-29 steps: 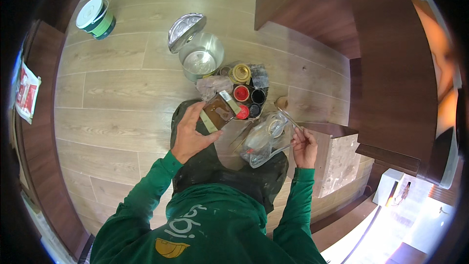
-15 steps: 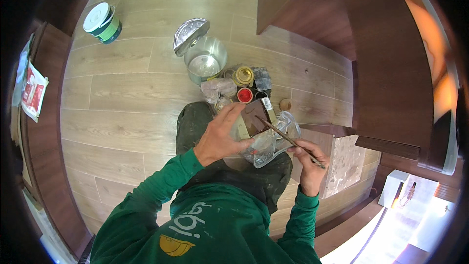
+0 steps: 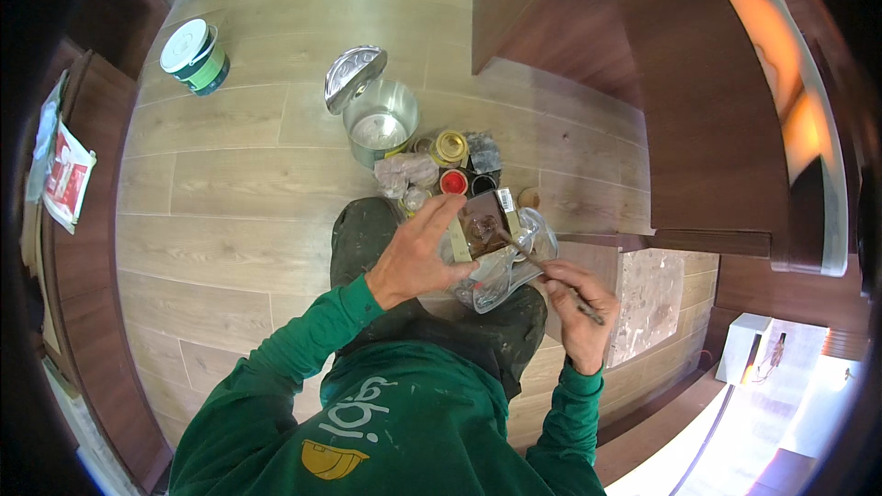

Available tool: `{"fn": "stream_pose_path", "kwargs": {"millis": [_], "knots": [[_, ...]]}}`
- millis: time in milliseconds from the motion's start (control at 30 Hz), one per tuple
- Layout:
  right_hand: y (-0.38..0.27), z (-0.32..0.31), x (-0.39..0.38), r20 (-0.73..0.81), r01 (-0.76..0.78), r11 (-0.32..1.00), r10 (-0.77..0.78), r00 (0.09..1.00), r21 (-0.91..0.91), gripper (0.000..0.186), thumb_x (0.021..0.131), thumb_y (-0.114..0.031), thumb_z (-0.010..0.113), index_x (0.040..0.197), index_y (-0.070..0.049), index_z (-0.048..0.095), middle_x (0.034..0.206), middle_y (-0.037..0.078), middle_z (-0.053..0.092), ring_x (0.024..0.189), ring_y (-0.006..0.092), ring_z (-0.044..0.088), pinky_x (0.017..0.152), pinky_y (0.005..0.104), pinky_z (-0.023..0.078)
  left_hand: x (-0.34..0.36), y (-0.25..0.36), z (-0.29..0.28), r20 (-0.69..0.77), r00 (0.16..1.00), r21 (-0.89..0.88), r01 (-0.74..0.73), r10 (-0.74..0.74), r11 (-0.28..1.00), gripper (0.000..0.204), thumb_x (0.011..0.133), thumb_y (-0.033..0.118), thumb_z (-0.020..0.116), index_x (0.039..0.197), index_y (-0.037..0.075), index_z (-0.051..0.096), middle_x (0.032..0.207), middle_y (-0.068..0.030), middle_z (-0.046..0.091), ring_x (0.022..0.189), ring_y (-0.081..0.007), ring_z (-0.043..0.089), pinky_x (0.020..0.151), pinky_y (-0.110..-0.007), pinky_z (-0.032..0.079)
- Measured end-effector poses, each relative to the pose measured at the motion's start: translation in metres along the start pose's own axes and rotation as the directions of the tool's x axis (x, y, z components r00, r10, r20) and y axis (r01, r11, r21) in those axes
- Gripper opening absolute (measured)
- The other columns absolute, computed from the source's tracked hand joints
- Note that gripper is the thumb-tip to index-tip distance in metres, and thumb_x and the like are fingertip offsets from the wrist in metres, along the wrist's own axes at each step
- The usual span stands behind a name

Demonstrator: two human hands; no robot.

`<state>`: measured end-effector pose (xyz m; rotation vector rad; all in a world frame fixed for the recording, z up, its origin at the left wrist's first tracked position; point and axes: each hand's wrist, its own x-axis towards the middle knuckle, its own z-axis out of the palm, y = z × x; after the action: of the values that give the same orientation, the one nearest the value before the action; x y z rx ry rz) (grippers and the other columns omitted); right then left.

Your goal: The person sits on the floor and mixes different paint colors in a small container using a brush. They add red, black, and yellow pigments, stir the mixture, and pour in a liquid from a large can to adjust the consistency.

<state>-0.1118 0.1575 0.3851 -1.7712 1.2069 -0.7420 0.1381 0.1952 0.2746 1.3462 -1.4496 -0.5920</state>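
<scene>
My left hand [image 3: 415, 253] has its thumb and fingers around the near and far ends of a small cream-edged box [image 3: 460, 241], steadying it above my knees. Its top is dark brown, and a glossy, swirled wet patch [image 3: 481, 226] lies in the middle. In my right hand [image 3: 582, 305] is a thin brush [image 3: 528, 257], pinched along its handle, with its tip at the right side of that patch. Crumpled clear plastic [image 3: 501, 287] sits under and beside the box.
Beyond the box stand an open jar of red paint [image 3: 454, 182], a yellow-rimmed can [image 3: 450, 148], a crumpled pale bag [image 3: 404, 173] and an open metal tin [image 3: 380, 119] with its lid bent up. A lidded bucket [image 3: 195, 57] is far left. Brown cabinet panels [image 3: 717, 129] rise at right.
The brush tip has moved slightly right and down, and the right hand shifted a little. The brown surface now shows a swirled wet patch. My left hand stays nearly still.
</scene>
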Motion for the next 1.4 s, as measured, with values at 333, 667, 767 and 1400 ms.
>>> {"fn": "stream_pose_path", "kwargs": {"millis": [333,667,767,1400], "knots": [[-0.014,-0.023,-0.051,0.053,0.175,0.983,-0.173,0.984,-0.050,0.019,0.087,0.005,0.073,0.105,0.002,0.078,0.108,0.016,0.078,0.095,0.0210,0.075,0.085,0.0324,0.058,-0.014,0.048,-0.002,0.078,0.996,0.021,-0.035,0.033,0.999,0.092,0.066,0.021,0.095,0.147,0.003,0.055,0.139,-0.0215,0.061,0.124,-0.0384,0.065,0.105,-0.043,0.054],[-0.015,-0.044,-0.105,-0.170,0.185,0.982,-0.187,0.968,-0.025,0.016,0.084,0.005,0.075,0.100,0.003,0.078,0.104,0.017,0.079,0.092,0.0237,0.077,0.085,0.0326,0.059,-0.039,0.092,0.004,0.093,0.986,0.104,-0.144,0.135,0.984,0.093,0.063,0.022,0.097,0.145,0.002,0.056,0.136,-0.0219,0.064,0.122,-0.0375,0.066,0.104,-0.043,0.055],[-0.014,-0.046,-0.116,-0.118,0.196,0.981,-0.195,0.974,-0.007,0.017,0.084,0.004,0.075,0.101,0.003,0.078,0.104,0.017,0.079,0.094,0.0241,0.077,0.085,0.0328,0.059,-0.042,0.096,0.010,0.109,0.983,0.093,-0.156,0.146,0.983,0.095,0.063,0.022,0.097,0.146,0.002,0.055,0.137,-0.0217,0.064,0.123,-0.0367,0.066,0.104,-0.042,0.055],[-0.004,-0.050,-0.130,-0.169,0.331,0.944,-0.329,0.929,-0.018,0.020,0.084,0.005,0.074,0.104,0.002,0.078,0.105,0.019,0.078,0.097,0.0285,0.077,0.088,0.0349,0.059,-0.055,0.101,0.028,0.164,0.983,0.069,-0.094,0.081,0.993,0.096,0.064,0.023,0.098,0.148,0.004,0.055,0.143,-0.0242,0.062,0.132,-0.0365,0.063,0.110,-0.043,0.052]]}}
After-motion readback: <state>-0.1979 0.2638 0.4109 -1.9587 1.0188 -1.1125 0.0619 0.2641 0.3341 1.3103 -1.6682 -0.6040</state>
